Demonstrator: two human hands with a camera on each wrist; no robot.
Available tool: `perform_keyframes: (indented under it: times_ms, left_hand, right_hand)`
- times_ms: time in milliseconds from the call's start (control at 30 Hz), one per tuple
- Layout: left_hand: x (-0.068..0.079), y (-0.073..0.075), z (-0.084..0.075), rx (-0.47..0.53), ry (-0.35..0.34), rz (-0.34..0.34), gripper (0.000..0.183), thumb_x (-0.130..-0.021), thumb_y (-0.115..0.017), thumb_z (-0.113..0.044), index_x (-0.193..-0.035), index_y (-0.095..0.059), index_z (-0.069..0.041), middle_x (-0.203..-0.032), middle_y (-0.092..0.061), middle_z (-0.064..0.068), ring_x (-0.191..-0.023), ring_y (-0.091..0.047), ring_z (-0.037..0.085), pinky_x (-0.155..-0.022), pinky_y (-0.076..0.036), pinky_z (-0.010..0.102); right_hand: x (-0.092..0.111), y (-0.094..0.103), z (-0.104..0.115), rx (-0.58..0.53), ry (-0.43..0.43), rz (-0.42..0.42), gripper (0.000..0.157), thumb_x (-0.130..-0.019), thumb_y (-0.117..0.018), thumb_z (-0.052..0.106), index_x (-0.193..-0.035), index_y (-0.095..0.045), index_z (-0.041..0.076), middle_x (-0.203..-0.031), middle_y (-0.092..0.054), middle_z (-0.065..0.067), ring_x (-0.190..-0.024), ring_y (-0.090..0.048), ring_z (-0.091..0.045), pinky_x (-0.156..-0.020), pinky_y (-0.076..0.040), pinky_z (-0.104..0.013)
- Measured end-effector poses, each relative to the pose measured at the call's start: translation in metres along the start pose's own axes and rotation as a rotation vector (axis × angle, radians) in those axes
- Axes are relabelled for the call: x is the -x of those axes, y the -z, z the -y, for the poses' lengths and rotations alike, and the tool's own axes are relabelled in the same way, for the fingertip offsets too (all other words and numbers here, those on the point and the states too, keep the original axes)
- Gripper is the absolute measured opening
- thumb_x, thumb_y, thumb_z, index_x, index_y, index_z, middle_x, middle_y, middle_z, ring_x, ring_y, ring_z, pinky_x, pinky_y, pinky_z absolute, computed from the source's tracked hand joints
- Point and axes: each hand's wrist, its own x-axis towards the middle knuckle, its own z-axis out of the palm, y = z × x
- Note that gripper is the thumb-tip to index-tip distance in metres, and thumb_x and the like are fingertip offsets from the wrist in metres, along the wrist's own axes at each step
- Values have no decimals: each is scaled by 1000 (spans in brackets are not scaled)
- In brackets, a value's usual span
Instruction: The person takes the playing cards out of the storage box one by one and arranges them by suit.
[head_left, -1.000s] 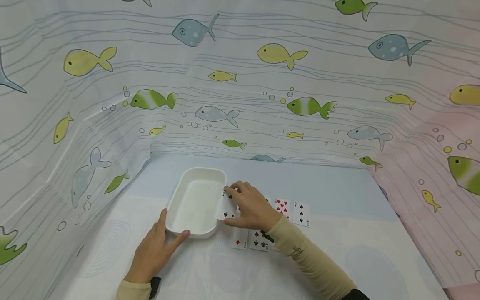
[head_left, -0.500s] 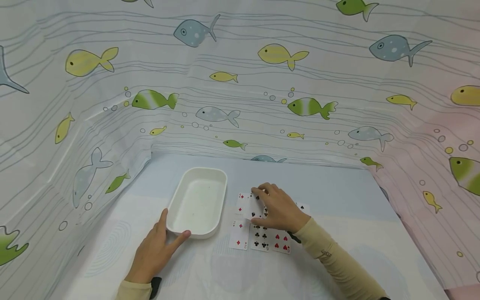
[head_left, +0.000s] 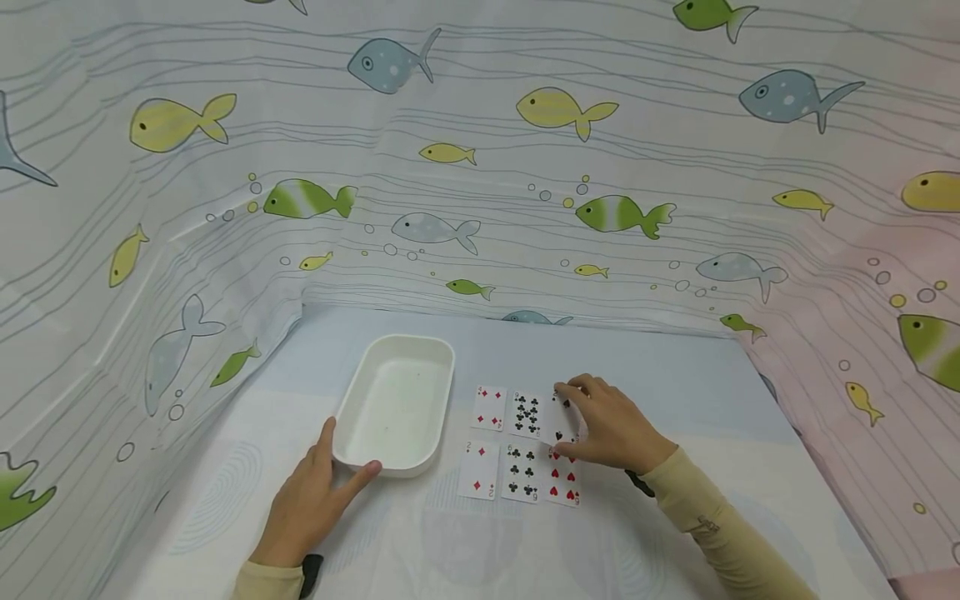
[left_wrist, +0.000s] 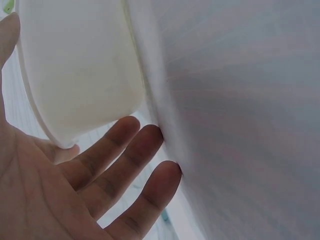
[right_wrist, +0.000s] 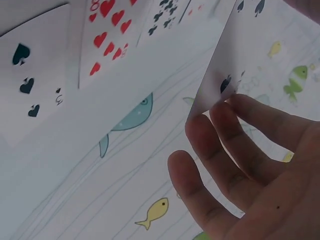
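My right hand [head_left: 615, 427] pinches a spade playing card [head_left: 564, 417] by its edges, fingertips at the far edge and thumb at the near one. It hangs over the right part of the upper row of cards. That row shows the four of diamonds [head_left: 490, 408], the nine of clubs [head_left: 527, 415], and, in the right wrist view, the eight of hearts [right_wrist: 107, 45] and three of spades [right_wrist: 30, 95]. My left hand [head_left: 306, 500] touches the near left corner of a white plastic tray [head_left: 393, 408], thumb at the near rim, fingers fairly straight along the outside.
The lower row holds the two of diamonds [head_left: 478, 471], six of clubs [head_left: 520, 473] and six of hearts [head_left: 564, 479]. A fish-printed curtain [head_left: 525, 183] encloses the table [head_left: 480, 550] on the back and both sides.
My right hand has moved right with the spade card, from the tray's right rim, across the upper row. The four of diamonds and nine of clubs are now uncovered. The left hand stays put.
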Motion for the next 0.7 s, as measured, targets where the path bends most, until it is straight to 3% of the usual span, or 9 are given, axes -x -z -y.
perform_keyframes:
  times_ms: [300,467,700]
  left_hand:
    - [0,1,-1,-6,8,1,107,-93,-59,-67,-161,-11,-1,-141,-46,38,-126,-49,55,-94,-43,67]
    - [0,-1,-1,-4,11,1,107,-92,-59,-67,-161,-11,-1,-142,-46,37,-127,-48,55,-94,-43,67]
    - [0,0,-1,-12,4,-10,107,-92,-60,-68,-161,-11,-1,-140,-47,38,-125,-50,55,-92,-44,66]
  right_hand:
    - [27,-2,-16,38,-43,96,84,-68,-92,46,-136,-62,8,-122,-59,-7,-97,-60,-23,-81,-51,-45]
    - [45,-5,-21,64,-64,152,83,-66,-92,45,-135,-63,9,-123,-59,-8,-100,-62,-26,-82,-53,-47]
    - [65,-8,-23,2,-95,256,80,-65,-91,42,-133,-63,11,-123,-59,-7,-97,-61,-24,-81,-52,-47]
